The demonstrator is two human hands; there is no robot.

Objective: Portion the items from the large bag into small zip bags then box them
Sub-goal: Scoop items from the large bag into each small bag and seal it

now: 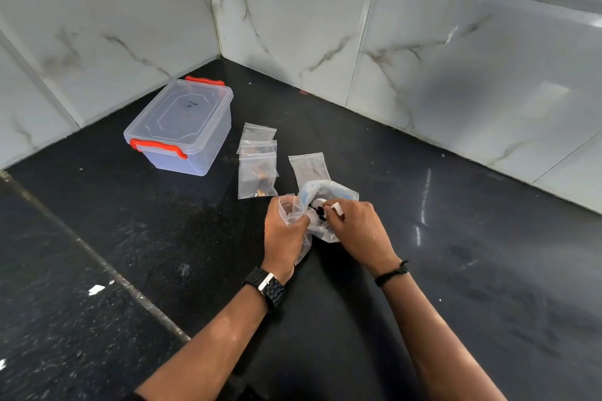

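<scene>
A black tabletop (456,270) fills the frame. A lidded clear box (182,127) is seen left of centre. The large bag (321,221), at centre, is gripped by the left hand (283,234); a small white item (336,207) is pinched by the right hand (361,231). Small zip bags (257,169) are laid just above.

The items inside the large bag (321,205) are mostly covered by the right hand (360,231) and crumpled plastic; only small dark and white pieces show. The contents of the filled zip bags (257,172) are too small to identify. Both forearms are cut by the bottom edge.
</scene>
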